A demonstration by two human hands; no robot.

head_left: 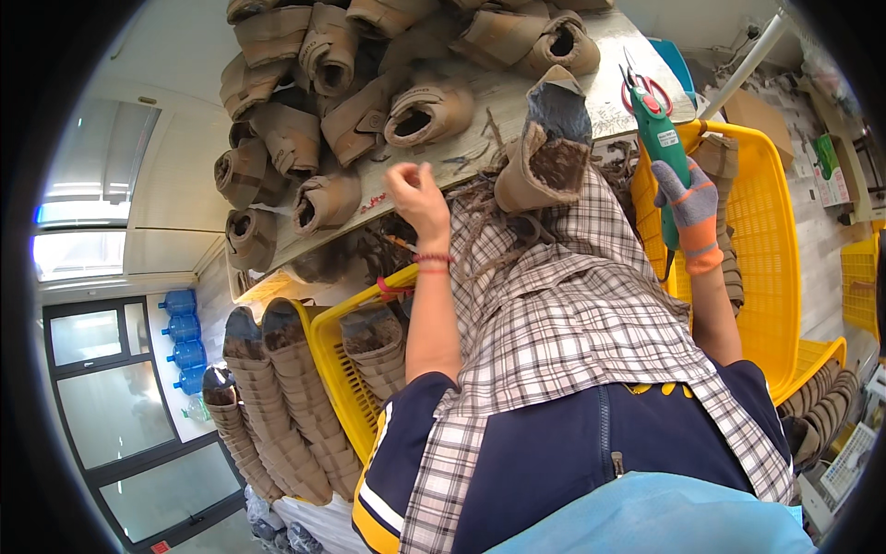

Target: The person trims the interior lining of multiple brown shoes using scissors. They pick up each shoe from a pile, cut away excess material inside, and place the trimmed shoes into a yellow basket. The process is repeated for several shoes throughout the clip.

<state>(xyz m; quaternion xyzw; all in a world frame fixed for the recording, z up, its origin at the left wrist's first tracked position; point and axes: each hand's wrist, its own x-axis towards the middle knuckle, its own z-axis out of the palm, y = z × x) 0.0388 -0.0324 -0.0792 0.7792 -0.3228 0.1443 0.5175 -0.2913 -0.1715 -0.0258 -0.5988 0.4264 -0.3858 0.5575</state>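
Note:
My right hand point(690, 208), in a grey and orange glove, is wrapped round a green handheld power cutter point(661, 138) with a pointed dark tip. Red loops point(657, 92) show beside the tool's head; whether they belong to it I cannot tell. Bare, with red bead bracelets at the wrist, my left hand point(417, 201) is raised at the table's front edge, fingers curled together; anything inside them is too small to make out. Between the hands, a brown fur-lined shoe upper point(535, 175) with a dark toe leans at the table edge above my checked apron point(554, 305).
Many brown shoe uppers point(429, 113) are heaped on the pale table point(637, 37). Small red bits point(372, 200) and brown scraps lie along its edge. Yellow baskets point(771, 258) stand on both sides, the left one beside stacked uppers point(305, 397). Blue water bottles point(185, 328) line the left wall.

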